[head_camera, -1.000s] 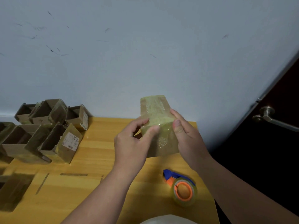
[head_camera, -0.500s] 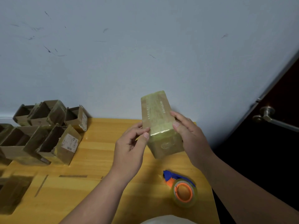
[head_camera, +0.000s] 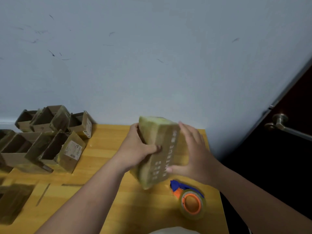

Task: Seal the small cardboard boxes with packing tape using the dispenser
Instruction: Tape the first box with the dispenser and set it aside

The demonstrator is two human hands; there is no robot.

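We see both forearms reaching forward over yellow wooden tabletop (head_camera: 104,166). Left hand (head_camera: 135,149) grips long brown tape-wrapped cardboard box (head_camera: 158,149) from left side, thumb pressed on printed face, fingers curled behind. Right hand (head_camera: 194,152) lies flat against box's right side, fingers straight, slightly blurred. Box held tilted, above table, glossy film over top end. Orange-and-blue tape dispenser with clear roll (head_camera: 190,200) lies on table below right wrist. Open brown cardboard boxes (head_camera: 50,141) cluster at left, flaps up, some with white labels.
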